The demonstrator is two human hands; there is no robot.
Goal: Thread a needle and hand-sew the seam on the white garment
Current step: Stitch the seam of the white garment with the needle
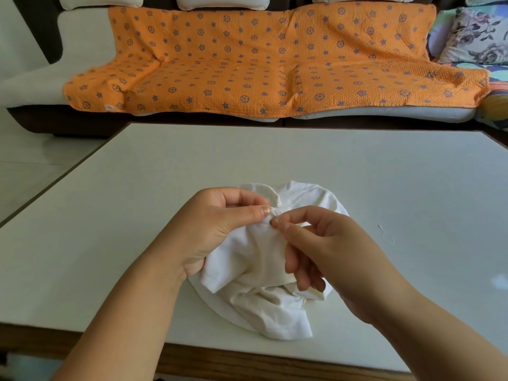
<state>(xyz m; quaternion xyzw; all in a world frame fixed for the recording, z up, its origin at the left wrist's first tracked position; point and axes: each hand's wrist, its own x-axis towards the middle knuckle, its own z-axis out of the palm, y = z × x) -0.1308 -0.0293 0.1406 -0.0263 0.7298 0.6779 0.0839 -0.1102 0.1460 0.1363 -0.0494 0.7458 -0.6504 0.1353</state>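
Needle (277, 216): short dark sliver, tilted, at the bunched fold of the white garment (255, 273), just where the two hands meet; whether its point is in the cloth cannot be told, and no thread shows at this size. Right hand (327, 251): grip closed on the needle, thumb and forefinger pinching it, other fingers loosely curled below against the cloth, likely a pinch that lets the tip be steered into the fold. Left hand (217, 229): grip closed on the garment, thumb laid flat over the fold, fingers curled behind it, so the seam edge is raised off the counter (192, 166), taut and presented to the needle. Judgement: threading seems done, sewing under way; a stitch is being placed or drawn, which of the two unclear. Risk, as I judge it: the left thumb sits just beside the needle, so a slip could prick it. Rest of the garment hangs from the left hand and lies crumpled on the white counter, near its front edge; the slack probably spares the held fold any drag. A pale thread scrap (384, 234) lies on the counter to the right, apart from the garment. Beyond the counter, a sofa (77, 39) under an orange quilt (247, 64) with blue star marks; a floral cushion (478, 37) at its right end
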